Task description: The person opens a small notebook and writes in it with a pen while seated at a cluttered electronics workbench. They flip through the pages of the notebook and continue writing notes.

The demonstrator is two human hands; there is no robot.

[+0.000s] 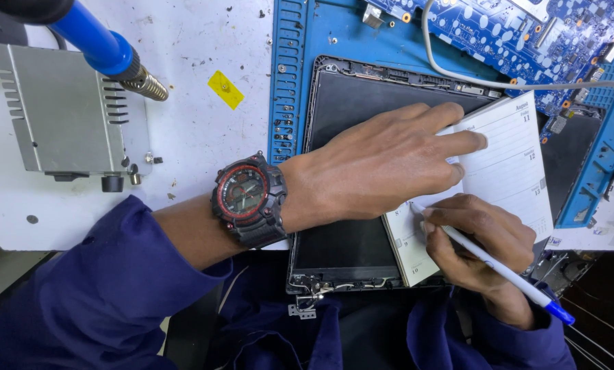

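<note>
Diary (505,164) lies open at centre-right of frame, on dark screen panel (348,240). Left hand (382,164) flat, fingers spread, presses page so it stays still. Right hand (478,240) closed round white pen (498,267), tip on lower page, w/ blue cap toward lower right.

Around the right hand (481,240) gripping the pen (498,264), room is tight: the left hand (389,164) lies flat on the diary (509,161) just above the grip. A grey cable (526,85) and circuit board (519,27) crowd farther beyond. Left of the grip, the dark screen panel (344,243) lies bare.
</note>
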